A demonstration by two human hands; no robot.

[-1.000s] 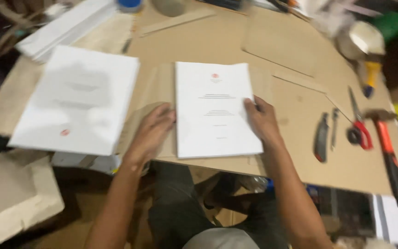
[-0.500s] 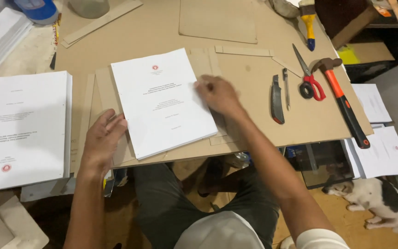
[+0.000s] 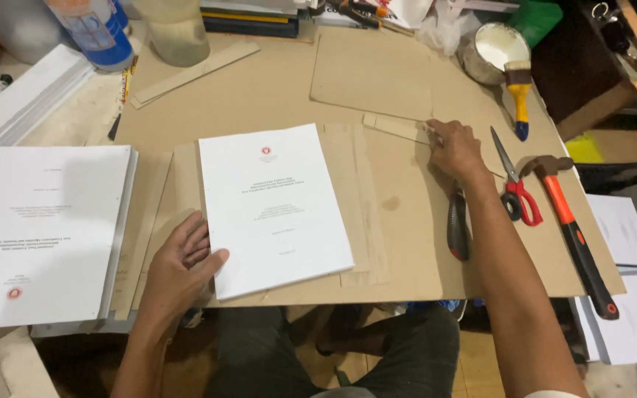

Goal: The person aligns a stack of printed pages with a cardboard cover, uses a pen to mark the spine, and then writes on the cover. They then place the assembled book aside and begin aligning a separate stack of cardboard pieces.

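Our left hand [image 3: 178,269] lies flat, open, on the white booklet's [image 3: 274,206] seven-o'clock corner at the surface's [image 3: 274,96] centre; our right hand [image 3: 455,151] pinches a cardboard strip [image 3: 396,127] at two o'clock.

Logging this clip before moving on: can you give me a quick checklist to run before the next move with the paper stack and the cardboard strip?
1. Left hand steadies white paper stack at its near left corner: ok.
2. Stack lies flat on the cardboard sheet: ok.
3. Right hand touches the narrow cardboard strip: ok; firm grip: cannot tell.
4. Utility knife blade closed: cannot tell.
5. Scissors and hammer lie apart from the hands: ok.
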